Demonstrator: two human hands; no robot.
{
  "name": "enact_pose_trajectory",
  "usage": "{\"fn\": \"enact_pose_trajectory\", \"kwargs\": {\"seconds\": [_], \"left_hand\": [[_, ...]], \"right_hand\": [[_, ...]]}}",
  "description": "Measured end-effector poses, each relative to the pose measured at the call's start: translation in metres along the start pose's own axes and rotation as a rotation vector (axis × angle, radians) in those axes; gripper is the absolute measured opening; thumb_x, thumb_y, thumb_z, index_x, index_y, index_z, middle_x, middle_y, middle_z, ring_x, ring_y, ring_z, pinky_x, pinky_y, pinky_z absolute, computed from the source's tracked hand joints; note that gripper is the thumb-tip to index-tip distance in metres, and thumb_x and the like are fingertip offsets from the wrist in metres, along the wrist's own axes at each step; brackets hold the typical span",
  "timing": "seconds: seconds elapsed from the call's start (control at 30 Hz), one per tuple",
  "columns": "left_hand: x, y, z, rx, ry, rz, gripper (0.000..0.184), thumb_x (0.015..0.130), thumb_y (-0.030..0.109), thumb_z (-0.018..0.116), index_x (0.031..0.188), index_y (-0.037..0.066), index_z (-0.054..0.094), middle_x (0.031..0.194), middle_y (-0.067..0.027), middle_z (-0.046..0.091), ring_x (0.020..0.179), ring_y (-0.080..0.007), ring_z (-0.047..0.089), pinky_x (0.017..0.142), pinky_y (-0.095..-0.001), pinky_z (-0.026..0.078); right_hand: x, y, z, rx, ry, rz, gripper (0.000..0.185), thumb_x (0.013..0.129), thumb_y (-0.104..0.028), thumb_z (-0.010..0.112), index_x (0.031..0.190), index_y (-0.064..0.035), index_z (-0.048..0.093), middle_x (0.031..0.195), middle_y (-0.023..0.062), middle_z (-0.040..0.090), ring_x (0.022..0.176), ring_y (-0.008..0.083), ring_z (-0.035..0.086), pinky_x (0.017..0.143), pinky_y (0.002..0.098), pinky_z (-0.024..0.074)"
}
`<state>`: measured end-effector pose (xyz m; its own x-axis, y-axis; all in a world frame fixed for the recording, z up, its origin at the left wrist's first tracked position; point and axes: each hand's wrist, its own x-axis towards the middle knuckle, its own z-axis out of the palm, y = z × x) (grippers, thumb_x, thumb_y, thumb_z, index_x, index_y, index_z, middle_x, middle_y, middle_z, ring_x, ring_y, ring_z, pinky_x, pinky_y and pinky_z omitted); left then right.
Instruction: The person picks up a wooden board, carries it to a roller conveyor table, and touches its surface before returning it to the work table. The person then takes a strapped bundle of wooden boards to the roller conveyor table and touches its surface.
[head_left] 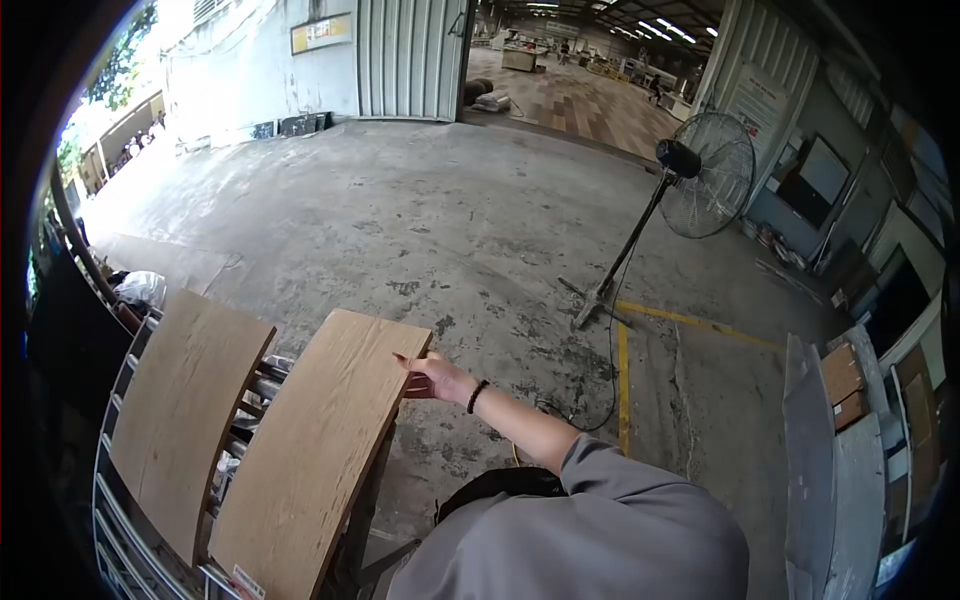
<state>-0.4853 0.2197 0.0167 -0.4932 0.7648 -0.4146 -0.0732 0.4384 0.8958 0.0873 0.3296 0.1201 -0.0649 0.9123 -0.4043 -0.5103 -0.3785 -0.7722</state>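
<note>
My right hand point(435, 377) holds the right edge of a wood-grain board point(320, 420), near its far corner. One digit lies over the top face and the other fingers are at the edge, partly hidden by it. A dark bead bracelet point(477, 396) is on that wrist. To the left, a second similar wood-grain board point(190, 415) lies beside the first, with a narrow gap between them. Both boards rest over a frame of metal bars point(135, 520). A white label point(248, 582) sticks to the near end of the held board. My left hand is out of the picture.
A black pedestal fan point(705, 175) stands ahead to the right, its cord trailing across the concrete floor point(480, 250). Yellow lines point(625, 390) mark the floor. Panels and cardboard boxes point(843, 385) line the right side. A wide doorway opens onto a workshop point(590, 85).
</note>
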Motion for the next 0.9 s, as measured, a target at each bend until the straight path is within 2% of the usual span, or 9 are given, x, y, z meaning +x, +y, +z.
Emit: {"fn": "enact_pose_trajectory", "kwargs": {"seconds": [0.17, 0.43, 0.57, 0.67, 0.7, 0.77, 0.8, 0.83, 0.9], "left_hand": [[0.023, -0.005, -0.006, 0.031, -0.003, 0.025, 0.071, 0.086, 0.062, 0.049, 0.112, -0.004, 0.059, 0.099, -0.0136, 0.065, 0.092, -0.0237, 0.062, 0.080, -0.0349, 0.049], [0.047, -0.023, -0.029, 0.099, 0.031, 0.097, 0.072, 0.086, 0.061, 0.049, 0.113, -0.005, 0.058, 0.100, -0.0155, 0.065, 0.094, -0.0273, 0.062, 0.082, -0.0371, 0.049], [0.070, -0.055, -0.048, 0.263, 0.040, 0.277, 0.072, 0.087, 0.061, 0.049, 0.114, -0.005, 0.057, 0.100, -0.0165, 0.065, 0.095, -0.0291, 0.062, 0.082, -0.0382, 0.049], [-0.028, 0.032, 0.006, 0.761, 0.537, 0.200, 0.073, 0.085, 0.057, 0.055, 0.120, -0.007, 0.052, 0.111, -0.0208, 0.060, 0.107, -0.0345, 0.055, 0.092, -0.0421, 0.042], [-0.055, 0.051, 0.027, 0.793, 0.597, 0.235, 0.073, 0.084, 0.055, 0.057, 0.122, -0.007, 0.050, 0.115, -0.0222, 0.058, 0.111, -0.0363, 0.053, 0.095, -0.0434, 0.040], [-0.093, 0.052, 0.065, 0.781, 0.529, 0.441, 0.070, 0.080, 0.048, 0.065, 0.125, -0.004, 0.048, 0.122, -0.0234, 0.052, 0.116, -0.0380, 0.047, 0.099, -0.0443, 0.036], [-0.114, 0.059, 0.086, 0.775, 0.439, 0.659, 0.071, 0.076, 0.040, 0.072, 0.127, -0.001, 0.046, 0.129, -0.0247, 0.046, 0.122, -0.0396, 0.041, 0.103, -0.0452, 0.032], [-0.141, 0.065, 0.110, 0.773, 0.450, 0.649, 0.071, 0.076, 0.040, 0.072, 0.127, -0.001, 0.046, 0.129, -0.0247, 0.046, 0.122, -0.0396, 0.041, 0.103, -0.0452, 0.032], [-0.186, 0.087, 0.153, 0.779, 0.215, 0.819, 0.074, 0.065, 0.030, 0.080, 0.127, 0.005, 0.049, 0.136, -0.0210, 0.042, 0.129, -0.0384, 0.032, 0.107, -0.0438, 0.026]], "right_hand": [[0.025, 0.009, -0.005, 0.061, -0.133, -0.052, 0.023, 0.088, -0.012, 0.057, 0.110, -0.0046, 0.056, 0.104, 0.0056, 0.061, 0.098, 0.0218, 0.061, 0.086, 0.0410, 0.0517], [0.061, 0.011, 0.005, 0.001, 0.001, 0.028, 0.023, 0.087, -0.003, 0.050, 0.110, -0.0012, 0.053, 0.104, 0.0133, 0.062, 0.094, 0.0300, 0.064, 0.085, 0.0492, 0.0526], [0.066, 0.012, 0.007, 0.039, -0.041, 0.023, 0.028, 0.083, 0.000, 0.047, 0.111, -0.0006, 0.050, 0.104, 0.0149, 0.061, 0.094, 0.0299, 0.063, 0.081, 0.0509, 0.0539], [0.078, 0.015, 0.006, 0.030, -0.044, 0.028, 0.025, 0.087, -0.002, 0.049, 0.112, -0.0011, 0.052, 0.106, 0.0129, 0.061, 0.096, 0.0296, 0.063, 0.088, 0.0499, 0.0511], [0.081, 0.017, 0.007, 0.019, -0.062, 0.036, 0.025, 0.087, -0.002, 0.049, 0.112, -0.0011, 0.052, 0.106, 0.0129, 0.061, 0.096, 0.0296, 0.063, 0.088, 0.0499, 0.0511], [0.076, 0.022, 0.008, 0.026, -0.056, 0.036, 0.025, 0.087, -0.004, 0.050, 0.112, -0.0020, 0.053, 0.105, 0.0108, 0.061, 0.096, 0.0279, 0.063, 0.088, 0.0473, 0.0508], [0.076, 0.024, 0.008, 0.034, -0.050, 0.035, 0.025, 0.087, -0.004, 0.051, 0.112, -0.0024, 0.053, 0.105, 0.0098, 0.061, 0.096, 0.0270, 0.062, 0.088, 0.0459, 0.0506], [0.079, 0.026, 0.005, 0.027, -0.060, 0.043, 0.025, 0.087, -0.004, 0.051, 0.112, -0.0024, 0.053, 0.105, 0.0098, 0.061, 0.096, 0.0270, 0.062, 0.088, 0.0459, 0.0506], [0.093, 0.034, 0.000, -0.035, -0.115, -0.031, 0.025, 0.087, -0.007, 0.053, 0.112, -0.0043, 0.054, 0.104, 0.0073, 0.061, 0.094, 0.0247, 0.062, 0.085, 0.0416, 0.0507]]}}
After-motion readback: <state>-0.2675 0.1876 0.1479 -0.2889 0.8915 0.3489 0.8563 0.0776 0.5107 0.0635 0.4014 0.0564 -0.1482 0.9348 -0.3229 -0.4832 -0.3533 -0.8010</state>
